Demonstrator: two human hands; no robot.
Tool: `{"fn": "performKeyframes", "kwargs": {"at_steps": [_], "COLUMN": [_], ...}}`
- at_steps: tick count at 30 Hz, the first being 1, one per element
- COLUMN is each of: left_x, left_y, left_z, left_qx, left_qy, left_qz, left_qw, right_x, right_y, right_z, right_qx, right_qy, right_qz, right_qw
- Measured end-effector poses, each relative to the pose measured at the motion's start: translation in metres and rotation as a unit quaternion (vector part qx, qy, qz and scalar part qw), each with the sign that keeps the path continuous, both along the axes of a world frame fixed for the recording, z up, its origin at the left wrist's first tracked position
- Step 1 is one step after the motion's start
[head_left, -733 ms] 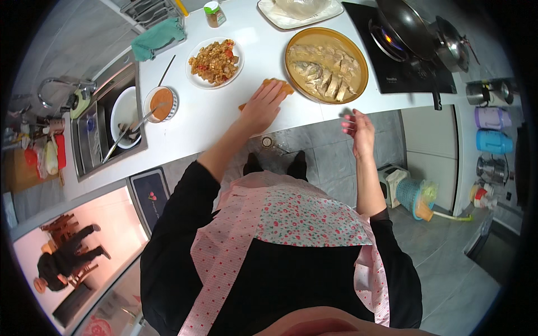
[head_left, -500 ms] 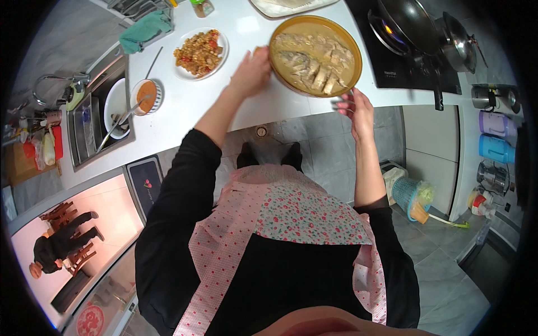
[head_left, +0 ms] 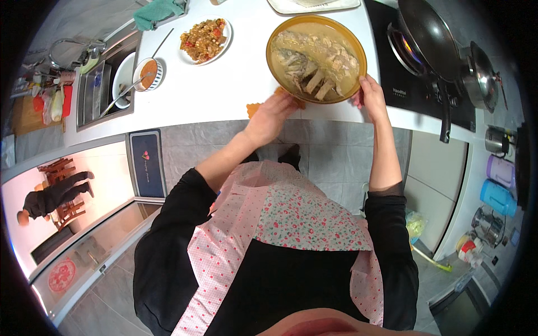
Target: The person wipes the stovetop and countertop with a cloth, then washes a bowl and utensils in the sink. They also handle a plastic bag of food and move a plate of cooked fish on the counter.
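Note:
A round amber bowl [head_left: 270, 61] holds pieces of cooked fish [head_left: 314, 70] in a pale broth. It is close to the counter's front edge; whether it is lifted cannot be told. My right hand [head_left: 371, 98] is closed on its near right rim, thumb on top. At its near left edge, my left hand [head_left: 270, 119] is closed on an orange pad [head_left: 254, 110] with a scalloped edge. The pad shows on both sides of the hand and partly under the rim; my fingertips are mostly hidden.
A white plate [head_left: 227, 42] of chopped food and a patterned bowl [head_left: 158, 78] of orange-brown sauce stand left. Beyond them is the sink [head_left: 92, 92]. A lit cooktop [head_left: 399, 103] with a wok [head_left: 431, 39] stands right. Behind the bowl is a white tray [head_left: 336, 8]. A person [head_left: 53, 199] sits far left.
My left hand has moved from the bowl's left side to its near left edge, and more of the orange pad shows. My right hand has closed on the rim. The view has shifted.

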State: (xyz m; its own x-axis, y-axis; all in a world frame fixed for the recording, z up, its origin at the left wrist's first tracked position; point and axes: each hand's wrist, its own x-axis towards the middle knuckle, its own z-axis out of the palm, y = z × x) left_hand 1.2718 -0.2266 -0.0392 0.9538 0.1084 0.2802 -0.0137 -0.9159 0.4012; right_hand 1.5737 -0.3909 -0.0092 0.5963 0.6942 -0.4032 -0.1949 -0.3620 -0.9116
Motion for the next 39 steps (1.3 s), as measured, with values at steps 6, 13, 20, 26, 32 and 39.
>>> {"fn": "performKeyframes", "kwargs": {"at_steps": [6,13,20,26,32,39], "left_x": [-0.007,0.122,0.035,-0.1,-0.09,-0.051], "left_y": [0.056,0.179,0.143,0.147,0.205,0.253], "left_z": [0.017,-0.045,-0.009,0.007,0.0,-0.009], "left_qx": [0.112,0.177,0.029,0.038,0.06,0.054], "left_qy": [0.12,0.034,-0.035,0.065,-0.026,-0.007], "left_qz": [0.157,0.29,0.177,0.333,0.299,0.265], "left_qw": [0.974,0.94,0.983,0.94,0.952,0.963], "right_x": [-0.007,-0.021,-0.029,-0.04,-0.082,-0.128], "right_y": [-0.002,0.005,0.006,0.014,0.039,0.052], "right_z": [0.009,0.005,0.014,0.022,0.016,0.021], "right_qx": [-0.024,-0.005,-0.046,-0.059,-0.047,-0.053], "right_qy": [-0.037,-0.046,-0.069,-0.089,-0.064,-0.058], "right_qz": [0.009,-0.023,-0.026,0.0,-0.016,-0.058], "right_qw": [0.999,0.999,0.996,0.994,0.997,0.995]}}
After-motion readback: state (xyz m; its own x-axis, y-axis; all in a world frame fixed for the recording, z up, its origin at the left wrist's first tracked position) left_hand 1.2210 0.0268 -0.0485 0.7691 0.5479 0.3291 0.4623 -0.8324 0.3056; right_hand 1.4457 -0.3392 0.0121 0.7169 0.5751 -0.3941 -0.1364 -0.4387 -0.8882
